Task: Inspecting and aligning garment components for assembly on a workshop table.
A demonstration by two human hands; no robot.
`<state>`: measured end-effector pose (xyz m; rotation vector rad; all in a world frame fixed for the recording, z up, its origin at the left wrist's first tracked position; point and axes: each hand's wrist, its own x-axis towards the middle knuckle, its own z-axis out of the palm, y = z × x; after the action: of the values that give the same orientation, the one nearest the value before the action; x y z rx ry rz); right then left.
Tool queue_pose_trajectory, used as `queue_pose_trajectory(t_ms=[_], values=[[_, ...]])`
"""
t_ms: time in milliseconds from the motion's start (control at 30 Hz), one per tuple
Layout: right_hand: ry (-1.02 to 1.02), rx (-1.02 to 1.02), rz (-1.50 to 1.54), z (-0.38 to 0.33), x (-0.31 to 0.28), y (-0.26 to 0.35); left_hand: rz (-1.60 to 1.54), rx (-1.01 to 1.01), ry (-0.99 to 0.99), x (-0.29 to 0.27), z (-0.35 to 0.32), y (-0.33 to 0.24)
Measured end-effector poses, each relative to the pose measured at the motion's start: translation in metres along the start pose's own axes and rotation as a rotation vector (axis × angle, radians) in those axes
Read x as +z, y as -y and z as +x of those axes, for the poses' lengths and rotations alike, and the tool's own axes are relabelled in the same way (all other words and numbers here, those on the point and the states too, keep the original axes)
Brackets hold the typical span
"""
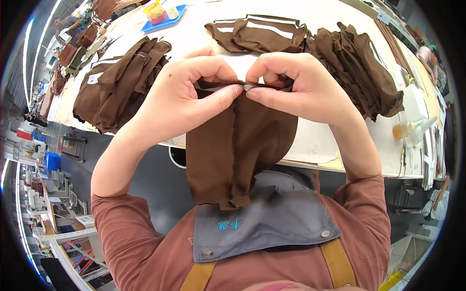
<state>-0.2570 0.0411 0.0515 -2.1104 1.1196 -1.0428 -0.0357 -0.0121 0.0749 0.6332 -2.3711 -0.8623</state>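
A brown fabric piece (213, 155) hangs from both my hands, its lower end falling in front of my grey apron. My left hand (194, 87) pinches its upper edge between thumb and fingers. Close beside it, my right hand (291, 87) pinches the same edge, the two thumb tips almost touching. A seam or fold runs down the cloth below the thumbs. A bit of white shows at the edge between the fingertips; I cannot make out what it is. Some fingers of both hands are hidden behind the cloth.
Brown fabric piles lie on the pale table (310, 140): a left pile (121, 82), a far pile with white strips (262, 34) and a right pile (359, 68). A blue tray (170, 19) stands far left. Plastic bottles (412, 128) stand at the right edge.
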Motion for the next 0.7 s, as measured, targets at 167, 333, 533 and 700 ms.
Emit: queue_pose_trajectory(t_ms=[167,333,533,700], values=[[-0.071,0.015,0.024,-0.003,0.01,-0.003,0.192,0.089,-0.101,0.006,-0.008,0.005],[-0.066,-0.025,0.079,-0.009,0.018,-0.014,-0.06,0.005,0.006,0.003,-0.016,0.014],[-0.025,0.049,0.221,-0.013,0.021,-0.014,-0.155,-0.001,0.06,0.009,-0.021,0.028],[0.004,0.179,0.356,-0.014,0.023,-0.009,-0.398,-0.078,0.07,0.015,-0.023,0.035]])
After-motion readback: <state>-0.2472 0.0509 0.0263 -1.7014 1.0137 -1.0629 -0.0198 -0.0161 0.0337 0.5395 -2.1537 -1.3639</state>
